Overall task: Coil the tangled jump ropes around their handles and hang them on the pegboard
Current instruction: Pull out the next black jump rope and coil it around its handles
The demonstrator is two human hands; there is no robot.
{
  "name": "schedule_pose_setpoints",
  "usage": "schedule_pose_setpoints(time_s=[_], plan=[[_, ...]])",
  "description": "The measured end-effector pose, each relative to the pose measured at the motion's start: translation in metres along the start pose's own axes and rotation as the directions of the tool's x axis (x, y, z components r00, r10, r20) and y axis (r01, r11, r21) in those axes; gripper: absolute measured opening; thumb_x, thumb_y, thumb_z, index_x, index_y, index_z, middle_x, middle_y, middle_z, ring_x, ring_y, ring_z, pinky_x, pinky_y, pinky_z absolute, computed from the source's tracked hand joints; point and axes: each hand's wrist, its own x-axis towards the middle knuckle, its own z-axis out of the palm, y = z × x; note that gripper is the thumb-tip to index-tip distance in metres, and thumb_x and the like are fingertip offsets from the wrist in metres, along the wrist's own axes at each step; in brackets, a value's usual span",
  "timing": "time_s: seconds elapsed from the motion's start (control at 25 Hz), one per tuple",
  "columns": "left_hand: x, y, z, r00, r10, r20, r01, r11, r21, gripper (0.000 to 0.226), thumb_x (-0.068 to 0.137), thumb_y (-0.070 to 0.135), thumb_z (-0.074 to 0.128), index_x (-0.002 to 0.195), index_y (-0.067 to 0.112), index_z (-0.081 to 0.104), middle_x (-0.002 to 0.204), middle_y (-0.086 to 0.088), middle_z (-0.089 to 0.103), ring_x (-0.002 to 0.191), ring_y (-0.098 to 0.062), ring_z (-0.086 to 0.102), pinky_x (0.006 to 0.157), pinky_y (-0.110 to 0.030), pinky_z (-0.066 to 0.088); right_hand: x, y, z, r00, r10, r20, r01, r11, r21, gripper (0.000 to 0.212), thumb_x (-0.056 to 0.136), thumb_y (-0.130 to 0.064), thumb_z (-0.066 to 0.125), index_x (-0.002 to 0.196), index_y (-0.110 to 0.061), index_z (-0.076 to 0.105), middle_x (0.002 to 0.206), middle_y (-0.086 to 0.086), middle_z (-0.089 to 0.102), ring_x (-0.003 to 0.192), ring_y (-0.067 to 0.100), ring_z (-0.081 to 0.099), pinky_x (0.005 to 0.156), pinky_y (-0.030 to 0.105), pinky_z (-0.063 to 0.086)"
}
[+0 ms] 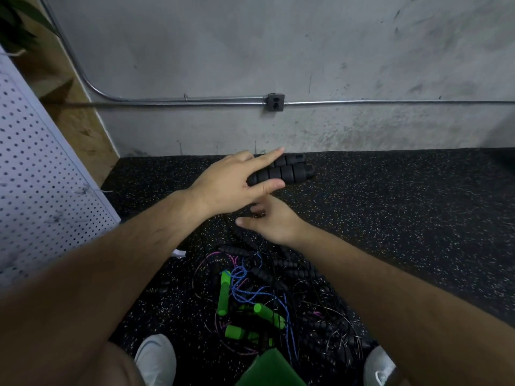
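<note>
Nearest the camera, two white shoes [156, 358] stand on the speckled rubber floor [404, 218], with a dark green object [270, 369] between them (too cropped to identify). Just beyond the shoes lies the tangle of jump ropes [278, 288]. In it are bright green handles [224, 296], a blue cord [250, 291], thin pink and black cords, and several ribbed black grips, all knotted together on the floor.

Above the pile, the right hand [274, 221] hovers palm-down with its fingers loosely bent. It is motion-blurred, and I cannot tell whether it pinches a cord or holds nothing.

Just past it, the left hand [237, 185] holds a pair of black handles [281, 171] side by side. The thumb lies under them and the index finger is stretched along the top, so they are clamped between the two.

To the left, the white pegboard [41, 168] leans in at an angle, nothing on the part that shows. Farthest off is the grey concrete wall [223, 51], with a metal conduit [390, 101] running along it through an outlet box [275, 102].
</note>
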Motion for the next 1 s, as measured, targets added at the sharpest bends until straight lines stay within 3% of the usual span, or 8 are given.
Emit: schedule_pose_setpoints(time_s=[0.12,0.2,0.28,0.44,0.56,0.76,0.88,1.0], plan=[[-0.004,0.0,-0.002,1.0,0.01,0.0,-0.01,1.0,-0.028,0.073,0.083,0.082,0.03,0.151,0.058,0.018,0.103,0.009,0.052,0.097,-0.008,0.049,0.078,-0.027,0.041,0.018,-0.022,0.043,0.992,-0.123,0.025,0.122,0.991,0.049,0.058,0.089,-0.037,0.073,0.139,-0.015,0.053,0.136,0.003,0.06,0.125,0.014,0.053,0.106,0.034,0.045],[-0.008,-0.004,-0.006,1.0,0.01,-0.008,-0.01,1.0,-0.024,0.073,0.082,0.083,0.03,0.15,0.06,0.018,0.104,0.009,0.052,0.097,-0.009,0.05,0.08,-0.029,0.044,0.023,-0.031,0.055,0.988,-0.153,0.015,0.151,0.986,0.072,0.032,0.097,-0.025,0.063,0.123,-0.008,0.063,0.113,0.008,0.07,0.11,0.016,0.064,0.098,0.032,0.049],[-0.014,-0.013,-0.012,1.0,0.01,-0.03,-0.011,1.0,-0.029,0.072,0.082,0.083,0.031,0.15,0.06,0.019,0.101,0.015,0.05,0.096,-0.007,0.049,0.079,-0.028,0.043,0.021,-0.035,0.053,0.99,-0.125,0.067,0.118,0.988,0.104,0.021,0.101,-0.027,0.055,0.107,-0.01,0.066,0.087,-0.001,0.069,0.084,0.011,0.066,0.082,0.027,0.051],[-0.026,-0.03,-0.02,0.998,0.012,-0.056,-0.016,0.997,-0.079,0.069,0.083,0.082,0.033,0.148,0.064,0.019,0.097,0.021,0.046,0.094,-0.003,0.047,0.081,-0.026,0.041,0.013,-0.028,0.031,0.987,-0.052,0.152,0.01,0.964,0.264,0.024,0.103,-0.027,0.052,0.104,-0.005,0.06,0.081,0.004,0.067,0.072,0.012,0.06,0.077,0.036,0.052],[-0.029,-0.035,-0.022,0.997,0.025,-0.068,-0.032,0.995,-0.095,0.066,0.085,0.082,0.036,0.147,0.066,0.019,0.1,0.018,0.048,0.095,-0.005,0.049,0.086,-0.03,0.047,0.001,-0.021,-0.002,0.985,-0.068,0.161,0.055,0.995,0.081,0.018,0.103,-0.031,0.055,0.093,-0.018,0.061,0.058,-0.015,0.052,0.052,0.002,0.048,0.055,0.019,0.043],[-0.03,-0.037,-0.023,0.995,0.083,-0.058,-0.084,0.996,-0.025,0.065,0.083,0.086,0.033,0.144,0.07,0.016,0.099,0.013,0.05,0.091,-0.008,0.051,0.083,-0.036,0.051,-0.022,-0.021,-0.07,0.994,-0.046,0.097,0.073,0.953,-0.293,0.027,0.101,-0.044,0.053,0.089,-0.032,0.073,0.065,-0.023,0.063,0.058,-0.008,0.056,0.06,0.014,0.039],[-0.029,-0.032,-0.021,0.992,0.126,0.003,-0.125,0.981,0.15,0.067,0.084,0.085,0.028,0.147,0.068,0.01,0.102,0.011,0.049,0.091,-0.009,0.049,0.081,-0.034,0.049,-0.031,-0.024,-0.094,0.999,-0.019,0.046,0.031,0.963,-0.268,0.025,0.102,-0.028,0.054,0.084,-0.025,0.072,0.05,-0.015,0.05,0.045,0.006,0.042,0.049,0.023,0.034],[-0.026,-0.027,-0.018,0.981,0.195,0.007,-0.191,0.95,0.246,0.068,0.087,0.085,0.02,0.149,0.064,0.002,0.111,0.007,0.049,0.099,-0.011,0.048,0.085,-0.032,0.047,-0.037,-0.027,-0.105,1.0,0.022,0.015,-0.021,0.996,-0.083,0.022,0.099,-0.016,0.052,0.081,-0.019,0.063,0.05,-0.014,0.047,0.047,0.009,0.038,0.047,0.024,0.031]])
